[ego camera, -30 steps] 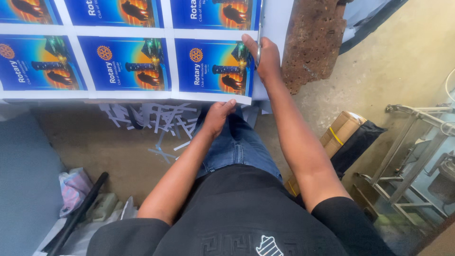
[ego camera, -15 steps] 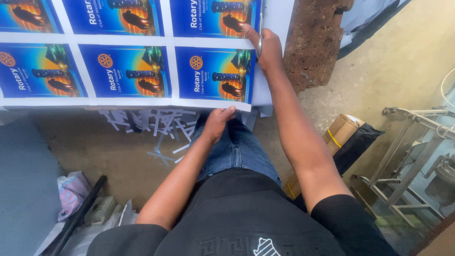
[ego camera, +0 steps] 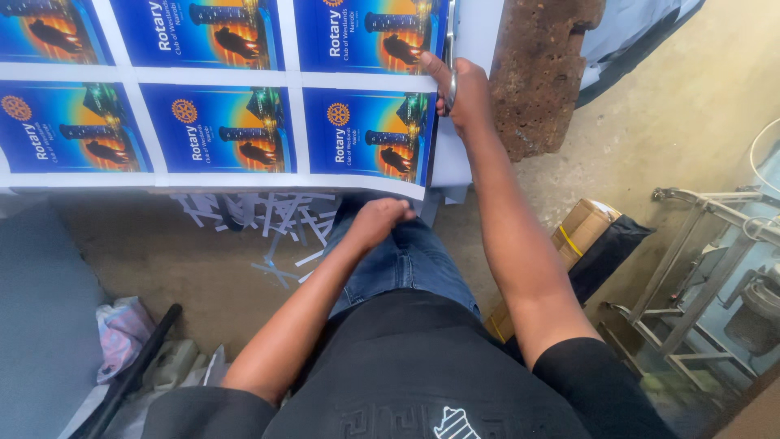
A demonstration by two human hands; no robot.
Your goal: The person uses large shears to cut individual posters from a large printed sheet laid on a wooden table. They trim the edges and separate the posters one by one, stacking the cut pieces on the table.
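A large printed sheet (ego camera: 292, 81) of blue cards with white margins lies on a table edge in front of me. My right hand (ego camera: 461, 91) is at the sheet's right edge, level with the gap between two card rows. It grips a slim metal cutting tool (ego camera: 449, 49) that runs along that edge. My left hand (ego camera: 379, 221) rests on my thigh in blue jeans, fingers curled, holding nothing.
White paper offcuts (ego camera: 260, 215) litter the floor under the table. A rusty brown block (ego camera: 540, 69) stands right of the sheet. A cardboard box (ego camera: 581, 228) and a black bag lie at right, a metal frame (ego camera: 699, 268) beyond. A grey surface (ego camera: 41, 325) and a black rod (ego camera: 134, 358) are at left.
My right hand has slid a little farther up the sheet's right edge. The view has tilted, so the sheet sits lower in frame. My left hand stays on my thigh.
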